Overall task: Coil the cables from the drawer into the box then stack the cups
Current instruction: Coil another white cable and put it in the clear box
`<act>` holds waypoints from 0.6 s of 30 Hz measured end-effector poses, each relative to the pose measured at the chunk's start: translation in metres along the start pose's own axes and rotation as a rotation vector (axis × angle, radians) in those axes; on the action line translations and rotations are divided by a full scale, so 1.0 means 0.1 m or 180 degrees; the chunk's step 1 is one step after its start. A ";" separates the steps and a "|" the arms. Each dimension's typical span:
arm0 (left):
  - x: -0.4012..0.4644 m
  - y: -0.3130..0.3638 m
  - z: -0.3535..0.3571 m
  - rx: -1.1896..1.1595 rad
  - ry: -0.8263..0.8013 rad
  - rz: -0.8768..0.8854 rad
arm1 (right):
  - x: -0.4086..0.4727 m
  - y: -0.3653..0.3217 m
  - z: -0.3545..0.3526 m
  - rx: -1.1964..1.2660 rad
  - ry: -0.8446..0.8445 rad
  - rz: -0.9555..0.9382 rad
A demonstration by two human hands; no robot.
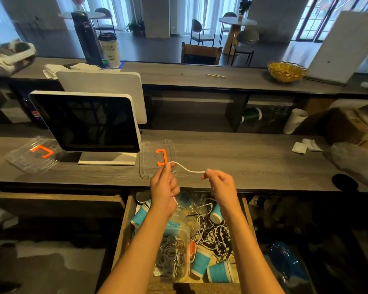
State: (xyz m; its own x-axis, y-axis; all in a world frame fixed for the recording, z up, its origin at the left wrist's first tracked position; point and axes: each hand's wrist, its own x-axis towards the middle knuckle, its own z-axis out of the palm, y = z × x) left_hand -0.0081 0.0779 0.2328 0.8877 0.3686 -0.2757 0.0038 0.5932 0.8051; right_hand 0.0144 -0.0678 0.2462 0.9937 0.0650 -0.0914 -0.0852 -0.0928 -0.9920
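Pinching a white cable (187,169) between both hands, I hold it over the counter (242,158): left hand (164,187) by the clear lid (157,159), right hand (219,183) beside. Below, the open drawer (123,230) holds tangled cables (212,232) and blue cups (219,272).

Left hand (164,185) hides part of the white cable (187,169); below it, both forearms cover much of the drawer (125,228).

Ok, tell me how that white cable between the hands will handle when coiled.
The white cable sags in a wave between the left hand and right hand, so it is probably floppy. It looks thin, likely light. Its loose end may snag in the drawer tangle.
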 end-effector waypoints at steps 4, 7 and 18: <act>-0.04 0.13 0.05 0.1786 -0.0600 0.0418 | -0.01 -0.03 0.02 0.0430 -0.0427 0.0268; -0.07 0.16 0.12 0.3024 -0.0860 0.0902 | -0.02 -0.08 0.11 0.0466 -0.0609 0.0362; -0.07 0.11 -0.16 0.1960 -0.1802 -0.0576 | -0.05 -0.14 -0.02 0.0302 -0.0176 0.0163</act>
State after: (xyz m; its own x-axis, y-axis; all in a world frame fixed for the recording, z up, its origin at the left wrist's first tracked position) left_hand -0.0213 0.0929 0.2352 0.9449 -0.2045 -0.2555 0.2714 0.0534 0.9610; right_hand 0.0104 -0.0689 0.2606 0.9825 0.1174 -0.1443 -0.1450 -0.0032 -0.9894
